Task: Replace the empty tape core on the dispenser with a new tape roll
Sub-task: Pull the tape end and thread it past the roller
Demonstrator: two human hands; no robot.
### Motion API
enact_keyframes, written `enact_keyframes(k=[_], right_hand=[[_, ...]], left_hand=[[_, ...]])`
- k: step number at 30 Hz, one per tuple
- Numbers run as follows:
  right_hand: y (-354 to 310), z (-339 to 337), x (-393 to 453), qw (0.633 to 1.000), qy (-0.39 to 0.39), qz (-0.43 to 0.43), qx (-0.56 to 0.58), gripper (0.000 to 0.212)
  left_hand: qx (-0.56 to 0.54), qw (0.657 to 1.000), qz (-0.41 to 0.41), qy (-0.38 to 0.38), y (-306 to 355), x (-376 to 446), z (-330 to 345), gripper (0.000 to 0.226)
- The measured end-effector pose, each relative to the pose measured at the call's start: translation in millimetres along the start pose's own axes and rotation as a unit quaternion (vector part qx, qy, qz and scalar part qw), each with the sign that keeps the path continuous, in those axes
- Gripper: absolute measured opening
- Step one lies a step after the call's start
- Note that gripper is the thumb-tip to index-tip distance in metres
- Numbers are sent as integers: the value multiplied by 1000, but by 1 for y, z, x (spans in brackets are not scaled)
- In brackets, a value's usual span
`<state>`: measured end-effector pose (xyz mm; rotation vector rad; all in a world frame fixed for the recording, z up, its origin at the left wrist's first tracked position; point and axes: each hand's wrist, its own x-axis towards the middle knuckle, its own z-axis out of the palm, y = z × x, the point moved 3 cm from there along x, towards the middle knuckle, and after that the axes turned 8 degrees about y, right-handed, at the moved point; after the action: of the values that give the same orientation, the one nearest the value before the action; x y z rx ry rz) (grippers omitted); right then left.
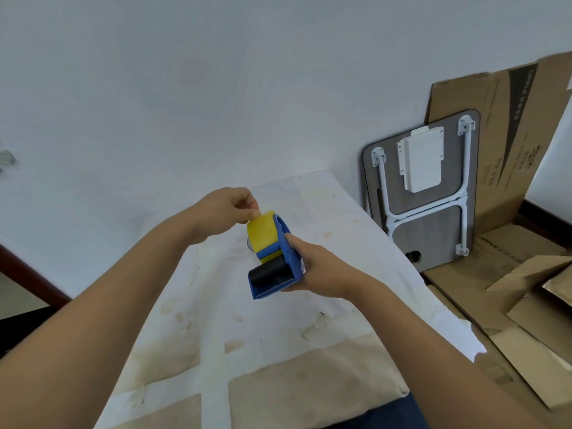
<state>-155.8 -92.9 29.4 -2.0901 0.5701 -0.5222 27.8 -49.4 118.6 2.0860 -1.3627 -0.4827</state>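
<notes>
We see both bare arms reaching in from the bottom corners, meeting just above frame centre. The right hand [312,267] is wrapped around the blue dispenser [288,258], held in the air above the stained white cloth [356,243] that covers the table. A yellow tape roll [261,235] sits mounted in the dispenser, at 11 o'clock from the right hand; the black roller [268,271] lies at the dispenser's near end, toward 7 o'clock from the roll. The left hand [230,209] is closed in a pinch, thumb and fingertips [254,214] meeting at the roll's top edge; whether they hold a loose tape end or only touch the roll, we cannot tell. Something small and pale shows just behind the roll, mostly hidden. At 3 o'clock a folded grey table [433,218] with white legs leans upright against flattened cardboard [501,119] by the wall. More cardboard sheets [526,305] lie on the floor toward 4 o'clock.
</notes>
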Motion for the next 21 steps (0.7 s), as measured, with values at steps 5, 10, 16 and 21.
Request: enact_keyframes(k=[5,10,16,21], right_hand=[[-8,3,6,1000,9,-7,-25,55],[-11,5,6,1000,3,2,5,44],[-7,2,9,1000,11,10,7,47],[-1,-1,11,1000,1,19,6,45]], left_hand=[[135,988,56,53,3,-2,15,10],[175,978,88,66,5,-9,18,12],[233,957,142,96,10,-10,24,14],[242,954,152,88,8,-10,25,15]])
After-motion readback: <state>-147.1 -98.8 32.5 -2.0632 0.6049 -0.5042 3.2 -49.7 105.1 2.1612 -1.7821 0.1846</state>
